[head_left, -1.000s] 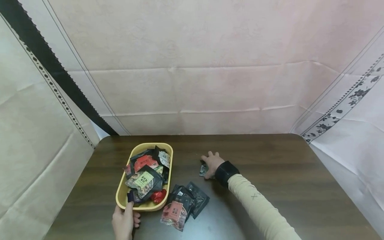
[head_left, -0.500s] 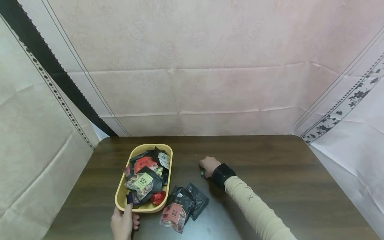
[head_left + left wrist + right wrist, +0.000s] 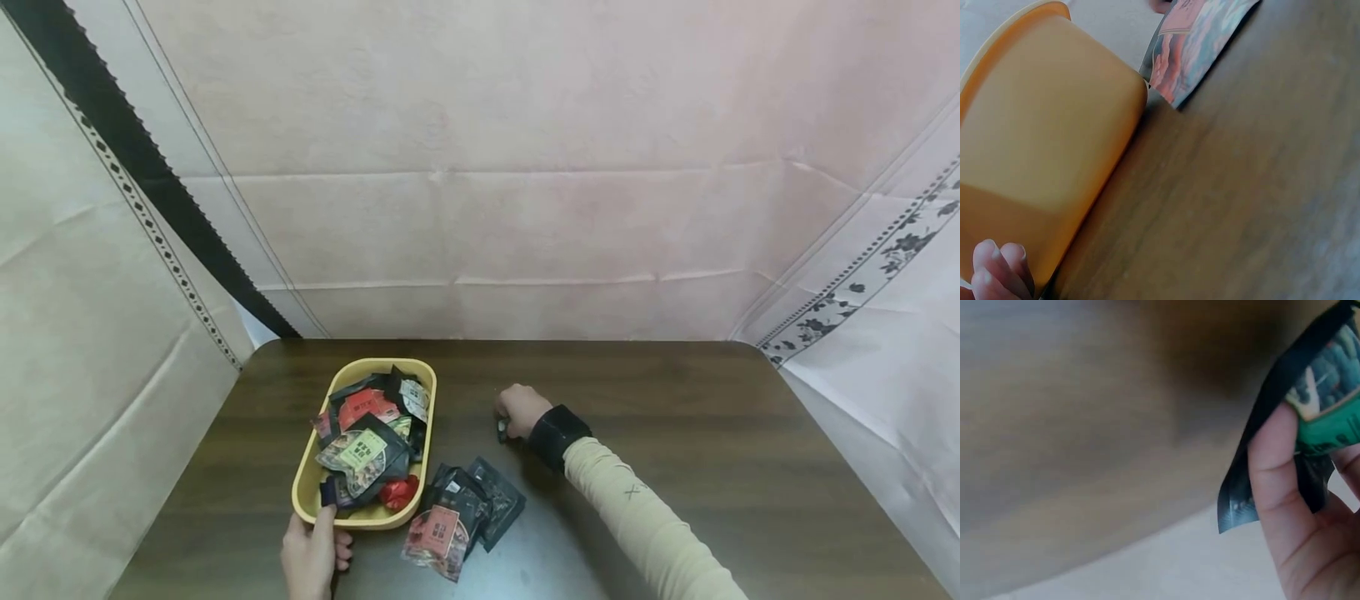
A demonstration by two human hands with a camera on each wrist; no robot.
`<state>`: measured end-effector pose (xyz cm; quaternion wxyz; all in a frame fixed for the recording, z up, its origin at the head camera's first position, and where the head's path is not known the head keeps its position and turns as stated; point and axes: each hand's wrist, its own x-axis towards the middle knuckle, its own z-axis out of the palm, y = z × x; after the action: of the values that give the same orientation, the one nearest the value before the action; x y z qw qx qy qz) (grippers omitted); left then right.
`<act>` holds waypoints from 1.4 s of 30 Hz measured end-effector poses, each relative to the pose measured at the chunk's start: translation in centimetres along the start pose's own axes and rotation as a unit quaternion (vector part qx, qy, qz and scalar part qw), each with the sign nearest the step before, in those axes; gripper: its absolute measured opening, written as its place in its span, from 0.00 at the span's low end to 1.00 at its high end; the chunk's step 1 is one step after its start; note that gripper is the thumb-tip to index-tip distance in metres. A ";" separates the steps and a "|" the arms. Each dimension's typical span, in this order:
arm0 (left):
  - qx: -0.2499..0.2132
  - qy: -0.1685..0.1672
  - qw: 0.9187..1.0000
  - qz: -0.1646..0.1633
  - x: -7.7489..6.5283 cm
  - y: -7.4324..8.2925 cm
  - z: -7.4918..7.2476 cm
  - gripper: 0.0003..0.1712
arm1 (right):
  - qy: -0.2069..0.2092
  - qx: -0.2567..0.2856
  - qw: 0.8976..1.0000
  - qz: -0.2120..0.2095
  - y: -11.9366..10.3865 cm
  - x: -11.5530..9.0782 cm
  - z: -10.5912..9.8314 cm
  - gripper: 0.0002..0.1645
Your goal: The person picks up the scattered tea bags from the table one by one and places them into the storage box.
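Note:
A yellow plastic basket [image 3: 378,524] stands on the left of the table, filled with several black snack packets [image 3: 367,454]. My left hand [image 3: 309,554] grips its near corner, thumb at the rim and fingers against the outer wall [image 3: 1047,125]. Further right, my right hand [image 3: 522,410] pinches a small black-and-green packet [image 3: 1332,425] between thumb and fingers; in the head view most of that packet is hidden by the hand. Just right of the basket lie a black packet with a pink label [image 3: 438,533] and a darker packet [image 3: 497,504], partly overlapping.
A crumpled red wrapper [image 3: 399,493] lies inside the basket's near end. The brown wooden table [image 3: 675,450] extends to the right. Pale cloth [image 3: 525,208] hangs behind its far edge and along both sides.
My right hand was spread over the packet on the table; its fingers have since gathered the packet up, with the hand shifting slightly left. The left hand keeps its grip on the basket.

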<state>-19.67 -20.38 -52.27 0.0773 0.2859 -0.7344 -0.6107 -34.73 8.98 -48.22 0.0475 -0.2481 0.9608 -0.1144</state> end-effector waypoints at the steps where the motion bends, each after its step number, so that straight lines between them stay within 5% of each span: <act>1: -0.001 -0.001 1.000 0.001 0.0 0.0 0.0 0.16 | 0.002 0.008 1.000 -0.003 -0.6 0.2 -0.6 0.19; 9: -0.008 -0.007 1.000 0.022 -0.1 0.0 0.4 0.14 | 0.082 -0.049 0.992 -0.086 -7.9 2.4 -5.2 0.15; 19: -0.012 -0.022 0.999 0.025 -0.6 -0.2 1.4 0.13 | 0.046 -0.118 0.988 -0.088 -15.5 5.3 -5.2 0.21; 28: -0.019 -0.026 0.999 0.026 -0.6 -0.2 1.4 0.12 | 0.021 -0.105 0.991 -0.078 -15.8 5.5 -3.8 0.51; 42: -0.013 0.000 1.000 0.009 -0.1 0.0 -0.1 0.15 | 0.044 -0.045 0.989 -0.131 -12.2 2.5 -3.3 0.49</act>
<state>-19.58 -20.41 -52.29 0.0867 0.2783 -0.7288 -0.6196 -31.70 -1.99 -42.17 -0.0213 -0.3686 0.9253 -0.0868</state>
